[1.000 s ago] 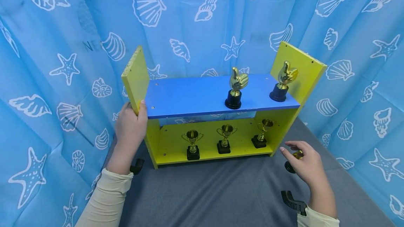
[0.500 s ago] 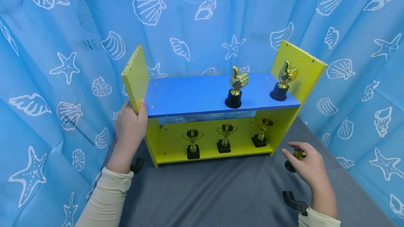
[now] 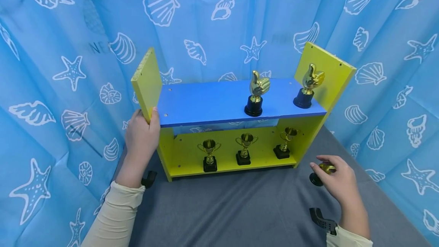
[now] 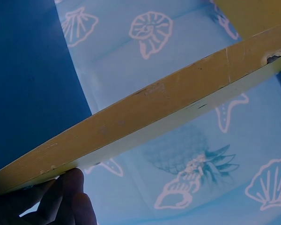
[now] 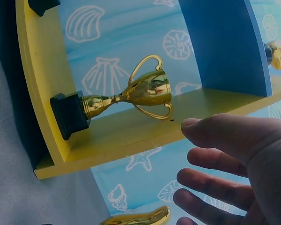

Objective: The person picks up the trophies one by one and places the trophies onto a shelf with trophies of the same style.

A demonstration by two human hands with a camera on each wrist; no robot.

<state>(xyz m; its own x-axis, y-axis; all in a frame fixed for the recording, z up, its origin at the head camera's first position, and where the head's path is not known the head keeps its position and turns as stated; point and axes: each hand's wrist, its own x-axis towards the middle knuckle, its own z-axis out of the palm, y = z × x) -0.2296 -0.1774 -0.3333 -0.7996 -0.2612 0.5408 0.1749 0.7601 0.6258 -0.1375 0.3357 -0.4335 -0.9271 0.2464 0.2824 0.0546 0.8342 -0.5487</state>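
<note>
My left hand (image 3: 142, 136) grips the front edge of the yellow left side panel (image 3: 148, 83), its thumb on the inner face; in the left wrist view dark fingers (image 4: 72, 187) lie along the panel's edge. Right of the shelf unit, my right hand (image 3: 337, 178) hovers with fingers spread and slightly bent. Just past it is a gold trophy with a round black base (image 3: 316, 179), partly hidden by the hand. The right wrist view shows its gold top (image 5: 138, 218) at the bottom edge, apart from the fingers (image 5: 215, 187).
On the blue shelf (image 3: 205, 102) stand two gold thumbs-up trophies, one mid-right (image 3: 255, 94) and one (image 3: 308, 87) by the right panel (image 3: 326, 68). Three gold cup trophies, including the left one (image 3: 209, 155), stand on the yellow lower board (image 3: 192, 169). A shell-patterned blue curtain (image 3: 212, 18) surrounds the grey cloth (image 3: 233, 209).
My right hand has shifted slightly right, and a little more of the trophy beside it shows. My left hand keeps its grip on the side panel.
</note>
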